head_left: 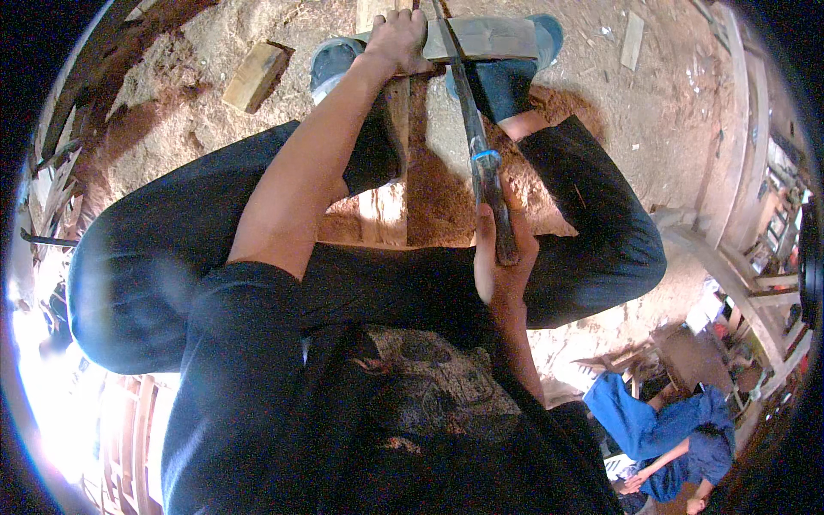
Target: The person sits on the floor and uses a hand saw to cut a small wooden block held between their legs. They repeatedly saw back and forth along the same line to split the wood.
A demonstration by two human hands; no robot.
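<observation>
In my right hand (506, 266) is a saw (470, 116) with a long, narrow blade; my fingers wrap its dark handle, which has a blue band. The blade points away from me and crosses a short wooden board (502, 39). My left hand (398, 41) presses on the board's left part, just left of the blade, fingers curled toward its far edge. The board lies crosswise between my shoes, the left shoe (333, 64) and the right shoe (549, 41). Beneath it, a longer timber (395, 112) runs toward me. Whether the blade has cut into the board I cannot tell.
A loose wood block (256, 77) lies on the dusty ground at the left, and a thin offcut (633, 39) at the far right. Curved timbers (730, 283) stand along the right side. Another person (661, 429) in blue sits at the lower right.
</observation>
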